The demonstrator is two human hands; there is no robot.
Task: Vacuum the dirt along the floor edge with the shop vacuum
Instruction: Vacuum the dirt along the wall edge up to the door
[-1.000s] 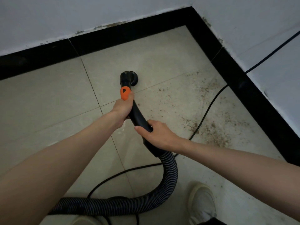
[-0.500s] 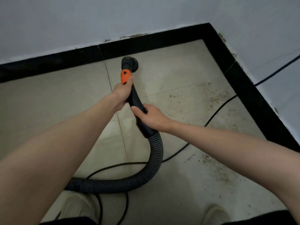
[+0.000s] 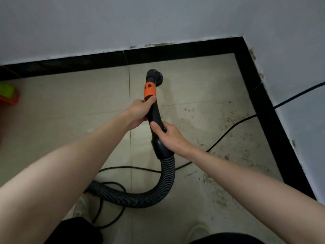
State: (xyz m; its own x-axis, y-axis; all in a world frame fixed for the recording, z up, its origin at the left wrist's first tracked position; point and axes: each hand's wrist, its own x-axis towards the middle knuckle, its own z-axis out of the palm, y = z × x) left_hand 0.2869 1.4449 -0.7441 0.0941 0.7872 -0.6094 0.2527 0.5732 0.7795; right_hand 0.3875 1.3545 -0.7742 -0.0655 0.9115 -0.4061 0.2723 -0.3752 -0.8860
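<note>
I hold a black vacuum wand (image 3: 154,111) with an orange collar (image 3: 149,90) and a round brush nozzle (image 3: 154,75) on the beige tile floor, a short way from the black baseboard (image 3: 175,51). My left hand (image 3: 140,111) grips the wand just below the collar. Lower down, my right hand (image 3: 168,136) grips the wand above the ribbed grey hose (image 3: 165,182). Brown dirt (image 3: 226,155) lies scattered along the right-hand baseboard, to the right of the nozzle.
A black power cord (image 3: 228,129) crosses the dirty tiles and runs up the right wall. The hose loops back by my shoes (image 3: 197,229). An orange and green object (image 3: 8,94) sits at the left edge. Two white walls meet in a corner far right.
The view has shifted, so the wall corner sits further right. The nozzle has moved a little right, away from the tile joint and back from the far baseboard. Both hands keep their grip.
</note>
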